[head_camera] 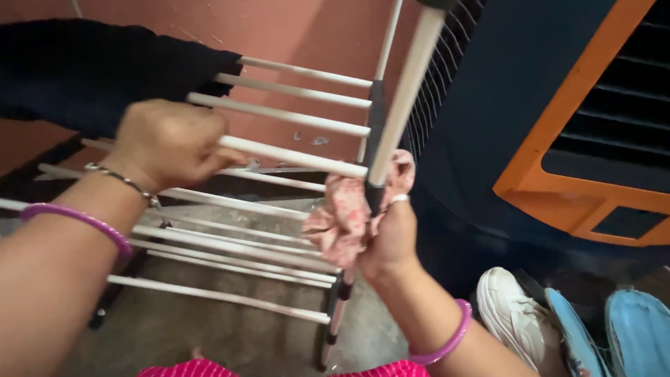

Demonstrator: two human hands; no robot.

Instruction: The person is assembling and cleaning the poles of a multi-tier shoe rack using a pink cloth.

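Note:
A white metal drying rack (293, 115) with several horizontal rods stands in front of me. My left hand (167, 143) is closed around one of its upper rods, beside a dark cloth (77, 70) draped over the rack's left part. My right hand (391, 234) grips a crumpled pink patterned cloth (342, 209) against the rack's upright pole (401, 98), near the black joint. Both wrists carry purple bangles, and the left wrist also has a thin metal bracelet.
A dark blue and orange air cooler (558, 119) stands close on the right. A white shoe (513, 311) and light blue slippers (635, 331) lie on the floor at the lower right. A reddish wall is behind the rack, and grey concrete floor is below it.

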